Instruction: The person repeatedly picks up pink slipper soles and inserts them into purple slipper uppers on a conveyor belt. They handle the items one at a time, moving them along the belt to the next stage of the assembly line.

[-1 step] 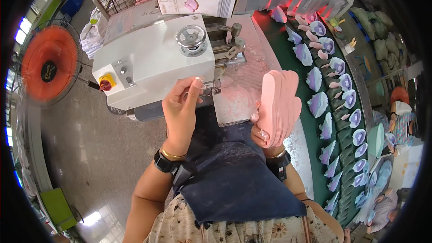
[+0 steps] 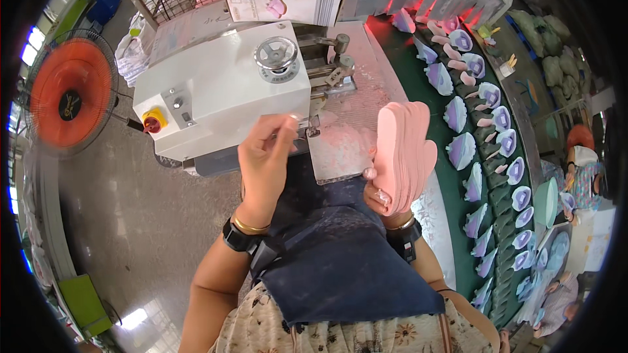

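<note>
My right hand (image 2: 377,201) grips a thick stack of pink insoles (image 2: 400,157), held upright and fanned slightly, just right of the machine's metal plate (image 2: 335,162). Something whitish is on a fingertip of this hand. My left hand (image 2: 263,167) is raised in front of the white machine (image 2: 219,88), thumb and fingertips brought together in a pinch. What lies between them, if anything, is too small and blurred to make out. Pink dust and scraps cover the plate. A metal handwheel (image 2: 275,54) sits on top of the machine.
To the right runs a green conveyor belt (image 2: 437,157) with rows of pale purple-blue shoe uppers (image 2: 456,114) and pink insoles. An orange fan (image 2: 69,95) stands at left. Behind the machine is an open cardboard box (image 2: 284,8) with brushes and string. Other people are at far right.
My left hand has shifted very slightly and its fingers are more blurred. My right hand and the insoles have hardly moved.
</note>
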`<state>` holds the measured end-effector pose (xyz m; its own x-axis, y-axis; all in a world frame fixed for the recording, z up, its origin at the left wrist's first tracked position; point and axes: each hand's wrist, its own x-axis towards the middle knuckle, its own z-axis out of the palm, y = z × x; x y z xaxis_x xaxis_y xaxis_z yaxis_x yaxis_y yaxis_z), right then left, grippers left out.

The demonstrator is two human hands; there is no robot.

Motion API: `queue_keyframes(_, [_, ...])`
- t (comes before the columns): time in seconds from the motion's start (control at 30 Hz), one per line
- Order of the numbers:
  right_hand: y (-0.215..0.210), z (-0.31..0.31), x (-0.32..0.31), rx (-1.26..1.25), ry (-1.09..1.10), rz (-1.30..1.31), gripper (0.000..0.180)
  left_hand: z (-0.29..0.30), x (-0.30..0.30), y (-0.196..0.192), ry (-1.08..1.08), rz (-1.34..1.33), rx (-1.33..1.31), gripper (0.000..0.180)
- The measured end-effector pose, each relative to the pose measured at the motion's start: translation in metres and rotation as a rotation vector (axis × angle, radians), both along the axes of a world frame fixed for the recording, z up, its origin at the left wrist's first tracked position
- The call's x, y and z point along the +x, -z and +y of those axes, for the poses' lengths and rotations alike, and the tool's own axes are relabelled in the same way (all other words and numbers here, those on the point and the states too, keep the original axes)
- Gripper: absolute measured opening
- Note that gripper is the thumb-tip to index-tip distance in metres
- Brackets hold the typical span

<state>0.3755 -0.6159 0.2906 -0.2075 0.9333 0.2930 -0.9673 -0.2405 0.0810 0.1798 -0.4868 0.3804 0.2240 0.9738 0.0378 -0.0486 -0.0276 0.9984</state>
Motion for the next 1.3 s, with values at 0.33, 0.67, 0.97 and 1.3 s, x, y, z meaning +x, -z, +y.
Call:
queue_keyframes(0.33, [-0.019,-0.010,-0.008,0.003,-0.047,0.060,0.099,-0.031,0.019,0.006,0.389,0.208,0.037,0.011])
queue_keyframes(0.67, [-0.013,-0.022,-0.018,-0.104,0.007,-0.126,0.088,-0.045,0.028,0.003,0.349,0.211,-0.094,0.015])
queue_keyframes(0.97, [-0.013,-0.031,-0.031,-0.148,-0.076,-0.083,0.084,-0.055,0.028,0.006,0.267,0.161,-0.110,0.009])
queue_keyframes(1.3, [-0.038,-0.055,-0.032,-0.088,-0.015,0.052,0.079,-0.032,0.013,-0.001,0.269,0.172,-0.019,0.010])
